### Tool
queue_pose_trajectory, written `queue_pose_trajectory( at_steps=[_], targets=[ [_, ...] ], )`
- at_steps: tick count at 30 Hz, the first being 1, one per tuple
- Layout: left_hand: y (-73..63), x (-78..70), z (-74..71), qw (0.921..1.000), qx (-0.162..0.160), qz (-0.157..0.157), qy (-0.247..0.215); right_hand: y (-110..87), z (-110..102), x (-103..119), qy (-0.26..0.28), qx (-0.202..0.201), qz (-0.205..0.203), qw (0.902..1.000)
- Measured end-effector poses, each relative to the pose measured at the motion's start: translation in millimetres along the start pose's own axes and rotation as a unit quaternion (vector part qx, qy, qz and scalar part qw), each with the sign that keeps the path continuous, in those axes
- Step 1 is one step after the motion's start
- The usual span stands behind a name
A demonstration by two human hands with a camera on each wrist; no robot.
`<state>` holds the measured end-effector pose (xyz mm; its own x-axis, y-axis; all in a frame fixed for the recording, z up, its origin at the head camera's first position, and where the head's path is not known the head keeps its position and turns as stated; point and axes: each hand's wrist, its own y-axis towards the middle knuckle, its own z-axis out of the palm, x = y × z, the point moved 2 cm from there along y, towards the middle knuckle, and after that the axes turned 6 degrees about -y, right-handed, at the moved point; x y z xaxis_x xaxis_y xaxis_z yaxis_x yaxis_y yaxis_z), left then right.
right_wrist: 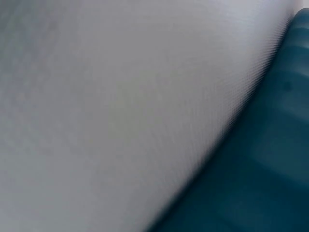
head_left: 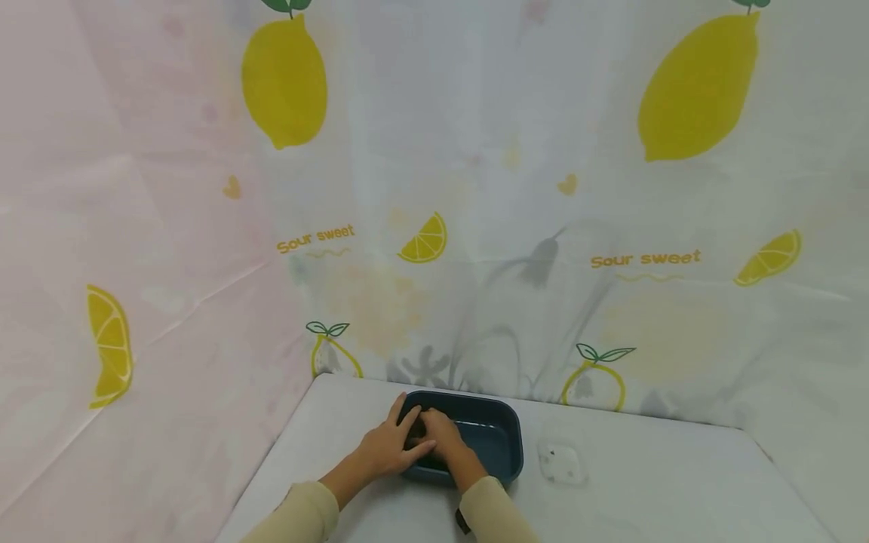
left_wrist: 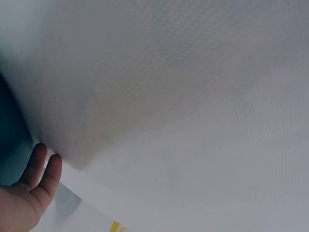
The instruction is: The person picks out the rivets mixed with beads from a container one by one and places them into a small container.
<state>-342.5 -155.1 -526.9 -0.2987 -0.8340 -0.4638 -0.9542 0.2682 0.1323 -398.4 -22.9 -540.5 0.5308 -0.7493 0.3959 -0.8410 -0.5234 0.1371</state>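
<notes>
Pale sleeves sit closest, bottom centre of the frame, and just above them it's the dark blue tray, low centre on the white table! Left hand at its left end, fingers straight and spread apart; right hand reaches inside, its fingertips hidden, so whether they clamp anything, can't tell. Just right, a clear dish; below, a small dark object by the sleeve; behind, lemon-print sheeting.
</notes>
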Motion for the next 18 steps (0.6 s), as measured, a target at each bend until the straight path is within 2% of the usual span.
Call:
queue_pose_trajectory(
  at_steps=[4,7,12,18],
  targets=[
    [-0.4,0.4,0.8,0.9998,0.007,-0.008,-0.018,-2.1,1.9,-2.1,0.078,0.004,0.004,0.9969],
    [-0.5,2.5,1.1,0.9992,0.017,-0.014,-0.032,-2.9,3.4,-3.4,0.116,0.003,0.003,0.9932],
    [0.7,6.1,-0.2,0.9973,0.041,-0.019,-0.059,-3.6,2.6,-5.8,0.143,0.005,-0.006,0.9896],
    [2.6,8.1,-3.8,0.9941,0.076,-0.008,-0.076,-4.0,1.5,-9.8,0.154,0.003,-0.015,0.9879]
  ],
)
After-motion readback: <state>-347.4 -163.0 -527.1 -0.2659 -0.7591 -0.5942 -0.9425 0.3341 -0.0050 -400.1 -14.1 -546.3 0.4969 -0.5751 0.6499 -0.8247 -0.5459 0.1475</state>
